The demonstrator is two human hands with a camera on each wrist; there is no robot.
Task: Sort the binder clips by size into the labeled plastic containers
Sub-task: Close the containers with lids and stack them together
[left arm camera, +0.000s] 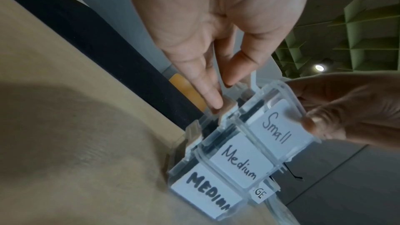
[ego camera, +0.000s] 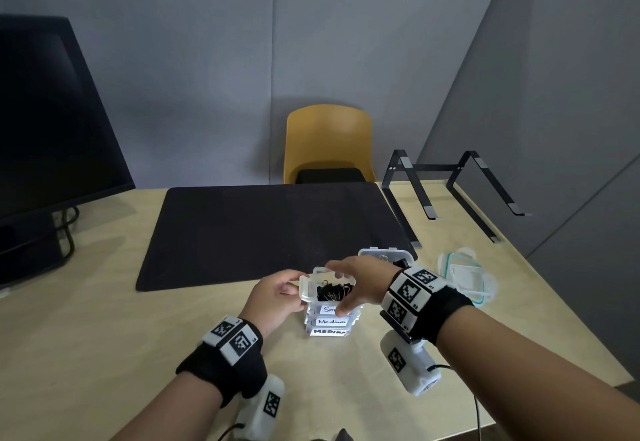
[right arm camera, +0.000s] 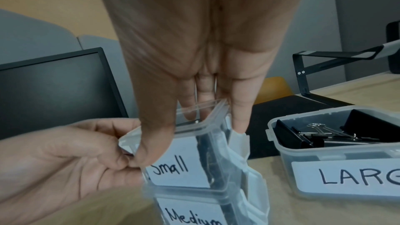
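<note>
Three clear containers stand stacked near the table's front edge: Small (ego camera: 329, 309) on top, Medium (ego camera: 331, 321) under it, a second MEDIUM (ego camera: 329, 332) at the bottom. Black binder clips (ego camera: 333, 291) show in the Small one. My left hand (ego camera: 294, 290) pinches the raised flap on its left side (right arm camera: 127, 140). My right hand (ego camera: 349, 290) grips the Small container (right arm camera: 179, 170) from above, thumb on the front by the label, fingers over the far rim. The LARGE container (right arm camera: 337, 177) stands to the right and holds big clips (right arm camera: 324, 134).
A black mat (ego camera: 270, 232) lies beyond the stack. Clear lids (ego camera: 464, 276) lie at the right, and a black laptop stand (ego camera: 450, 191) is behind them. A monitor (ego camera: 52, 121) stands at the left and a yellow chair (ego camera: 329, 142) across the table.
</note>
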